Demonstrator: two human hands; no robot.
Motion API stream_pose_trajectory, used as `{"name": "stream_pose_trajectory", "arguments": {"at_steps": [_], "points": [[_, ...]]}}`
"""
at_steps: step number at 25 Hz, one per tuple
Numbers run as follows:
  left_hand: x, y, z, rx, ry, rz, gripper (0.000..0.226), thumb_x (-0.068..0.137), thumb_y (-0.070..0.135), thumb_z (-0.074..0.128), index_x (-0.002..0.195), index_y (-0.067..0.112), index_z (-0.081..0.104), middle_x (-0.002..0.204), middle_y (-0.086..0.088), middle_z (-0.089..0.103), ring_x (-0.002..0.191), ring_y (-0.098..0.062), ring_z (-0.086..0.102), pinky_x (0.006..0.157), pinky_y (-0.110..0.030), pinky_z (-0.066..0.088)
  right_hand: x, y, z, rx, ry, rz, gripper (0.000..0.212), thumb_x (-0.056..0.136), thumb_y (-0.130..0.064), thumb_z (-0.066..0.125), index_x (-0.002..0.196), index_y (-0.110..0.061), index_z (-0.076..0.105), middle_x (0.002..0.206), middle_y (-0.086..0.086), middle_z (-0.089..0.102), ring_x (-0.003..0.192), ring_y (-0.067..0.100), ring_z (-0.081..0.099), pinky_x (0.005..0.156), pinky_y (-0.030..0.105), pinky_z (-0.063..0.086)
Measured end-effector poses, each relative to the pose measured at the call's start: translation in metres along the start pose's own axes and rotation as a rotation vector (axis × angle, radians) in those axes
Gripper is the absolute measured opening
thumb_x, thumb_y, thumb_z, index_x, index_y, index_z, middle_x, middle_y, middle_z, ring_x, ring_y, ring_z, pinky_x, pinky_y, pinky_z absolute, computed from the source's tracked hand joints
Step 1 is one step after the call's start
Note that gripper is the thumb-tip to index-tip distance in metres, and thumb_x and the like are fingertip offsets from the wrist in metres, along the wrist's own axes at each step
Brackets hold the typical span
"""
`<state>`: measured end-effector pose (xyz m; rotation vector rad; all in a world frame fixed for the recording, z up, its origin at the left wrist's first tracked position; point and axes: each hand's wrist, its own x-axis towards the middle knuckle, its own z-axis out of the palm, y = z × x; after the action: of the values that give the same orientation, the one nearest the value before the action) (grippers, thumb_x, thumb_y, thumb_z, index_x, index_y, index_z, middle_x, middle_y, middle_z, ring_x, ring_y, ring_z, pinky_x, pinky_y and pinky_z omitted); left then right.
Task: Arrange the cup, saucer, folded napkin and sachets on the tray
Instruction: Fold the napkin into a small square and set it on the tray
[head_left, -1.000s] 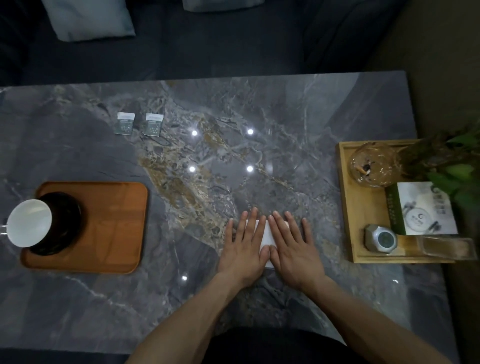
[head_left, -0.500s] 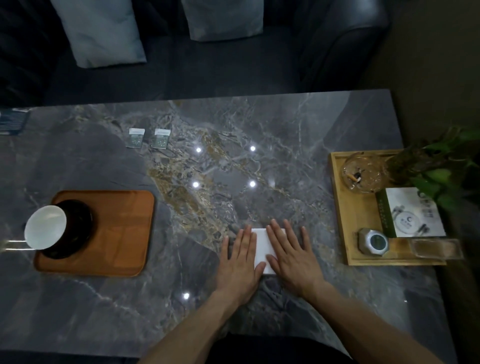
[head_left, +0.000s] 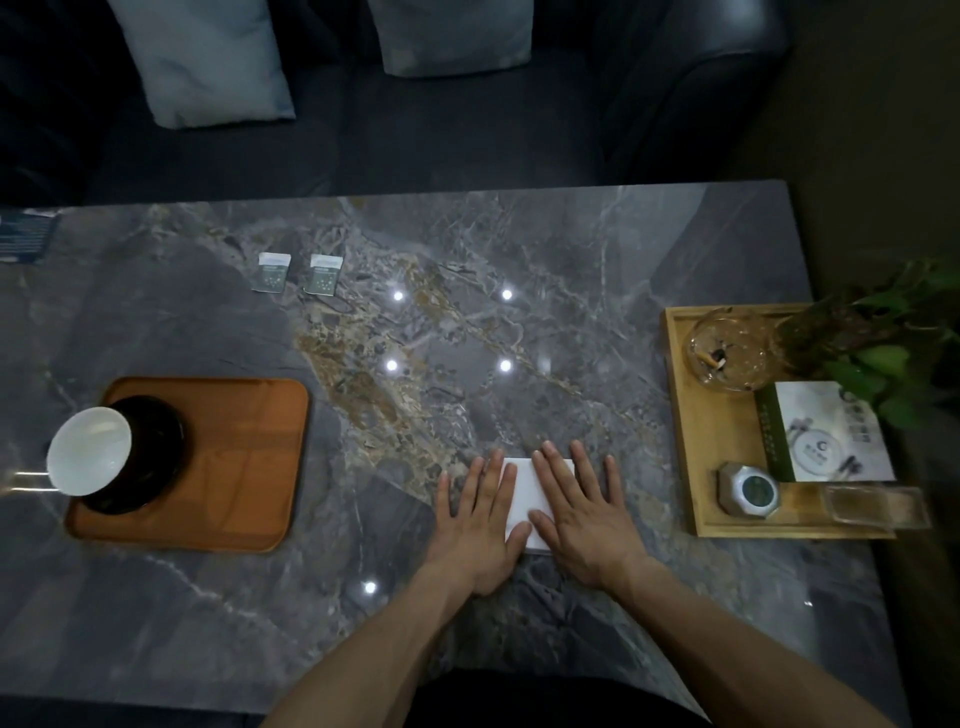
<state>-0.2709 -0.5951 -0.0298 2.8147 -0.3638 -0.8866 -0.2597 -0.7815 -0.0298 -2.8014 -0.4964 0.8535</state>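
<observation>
The folded napkin (head_left: 525, 498) lay flat on the marble table (head_left: 597, 270), well to the right of the brown tray (head_left: 249, 467), with the left hand (head_left: 480, 525) and right hand (head_left: 582, 514) both spread and pressing on it with straight fingers. It looked thin, light and limp, likely to unfold if lifted by one layer. It would probably be best pinched along a free edge through all its layers.
</observation>
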Motion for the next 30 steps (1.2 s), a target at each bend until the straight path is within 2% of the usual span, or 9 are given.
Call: {"name": "stream_pose_trajectory", "arguments": {"at_steps": [4, 8, 11, 14, 17, 20, 24, 26, 30], "points": [[-0.007, 0.002, -0.004, -0.03, 0.06, -0.035, 0.08, 0.093, 0.063, 0.015, 0.143, 0.023, -0.034, 0.153, 0.003, -0.04, 0.144, -0.016, -0.029, 0.113, -0.05, -0.024, 0.0, -0.006, -0.015, -0.041, -0.004, 0.002, 0.077, 0.098, -0.06, 0.017, 0.151, -0.02, -0.022, 0.161, -0.001, -0.024, 0.148, 0.03, -0.021, 0.118, 0.058, -0.01], [-0.027, 0.012, -0.01, -0.134, 0.255, -0.371, 0.088, 0.086, 0.071, 0.033, 0.153, 0.018, 0.011, 0.159, -0.006, 0.023, 0.141, -0.025, 0.026, 0.112, -0.047, 0.02, 0.003, -0.013, -0.031, -0.054, 0.096, 0.01, 0.083, 0.094, -0.056, 0.044, 0.156, -0.018, 0.006, 0.159, 0.006, 0.022, 0.142, 0.031, 0.024, 0.119, 0.049, 0.019], [-0.037, 0.024, -0.015, -0.144, 0.222, -0.42, 0.079, 0.085, 0.07, 0.036, 0.145, 0.02, 0.028, 0.144, -0.001, 0.045, 0.129, -0.021, 0.042, 0.101, -0.045, 0.027, 0.007, -0.019, -0.038, -0.005, 0.111, 0.09, 0.083, 0.085, -0.054, 0.062, 0.15, -0.02, 0.023, 0.144, 0.007, 0.038, 0.129, 0.029, 0.038, 0.108, 0.042, 0.035], [-0.033, 0.035, -0.023, -0.249, 0.14, -0.489, 0.067, 0.085, 0.063, 0.046, 0.137, 0.021, 0.037, 0.135, 0.0, 0.055, 0.125, -0.021, 0.047, 0.101, -0.046, 0.029, 0.007, -0.021, -0.042, 0.055, 0.105, 0.159, 0.059, 0.081, -0.043, 0.07, 0.129, -0.02, 0.045, 0.129, 0.006, 0.046, 0.111, 0.025, 0.051, 0.092, 0.038, 0.046], [-0.026, 0.035, -0.029, -0.448, 0.027, -0.549, 0.056, 0.08, 0.054, 0.056, 0.125, 0.022, 0.052, 0.124, 0.0, 0.062, 0.118, -0.023, 0.054, 0.099, -0.046, 0.034, 0.004, -0.017, -0.05, 0.23, 0.064, 0.21, 0.029, 0.081, -0.027, 0.068, 0.104, -0.018, 0.051, 0.117, 0.006, 0.051, 0.093, 0.022, 0.056, 0.072, 0.033, 0.047], [-0.026, 0.029, -0.035, -0.748, 0.045, -0.468, 0.033, 0.079, 0.034, 0.069, 0.104, 0.012, 0.067, 0.106, -0.007, 0.07, 0.099, -0.025, 0.064, 0.087, -0.038, 0.051, -0.008, -0.006, -0.063, 0.58, -0.011, 0.227, 0.024, 0.077, -0.018, 0.071, 0.094, -0.018, 0.055, 0.104, 0.005, 0.062, 0.086, 0.017, 0.059, 0.065, 0.028, 0.046], [-0.045, 0.027, -0.063, -1.182, 0.188, -0.289, 0.015, 0.08, 0.014, 0.076, 0.088, 0.016, 0.064, 0.084, -0.002, 0.065, 0.078, -0.015, 0.059, 0.067, -0.023, 0.048, -0.051, -0.003, -0.092, 1.099, -0.085, 0.037, 0.035, 0.081, -0.008, 0.075, 0.11, -0.023, 0.062, 0.107, 0.002, 0.07, 0.089, 0.008, 0.067, 0.072, 0.022, 0.055], [-0.06, 0.029, -0.081, -1.36, 0.252, -0.183, 0.013, 0.08, 0.023, 0.077, 0.088, 0.019, 0.067, 0.082, -0.001, 0.07, 0.076, -0.012, 0.063, 0.066, -0.022, 0.051, -0.071, -0.015, -0.102, 1.258, -0.002, 0.033, 0.024, 0.087, -0.029, 0.071, 0.11, -0.022, 0.068, 0.103, 0.003, 0.074, 0.09, 0.012, 0.071, 0.075, 0.028, 0.058], [-0.09, 0.045, -0.114, -1.497, 0.411, -0.118, 0.029, 0.081, 0.056, 0.063, 0.094, 0.031, 0.067, 0.09, 0.005, 0.074, 0.078, -0.011, 0.068, 0.067, -0.031, 0.056, -0.092, -0.059, -0.12, 1.506, 0.313, 0.184, 0.038, 0.079, -0.056, 0.062, 0.09, -0.021, 0.074, 0.088, 0.002, 0.076, 0.076, 0.012, 0.072, 0.066, 0.029, 0.058]]}}
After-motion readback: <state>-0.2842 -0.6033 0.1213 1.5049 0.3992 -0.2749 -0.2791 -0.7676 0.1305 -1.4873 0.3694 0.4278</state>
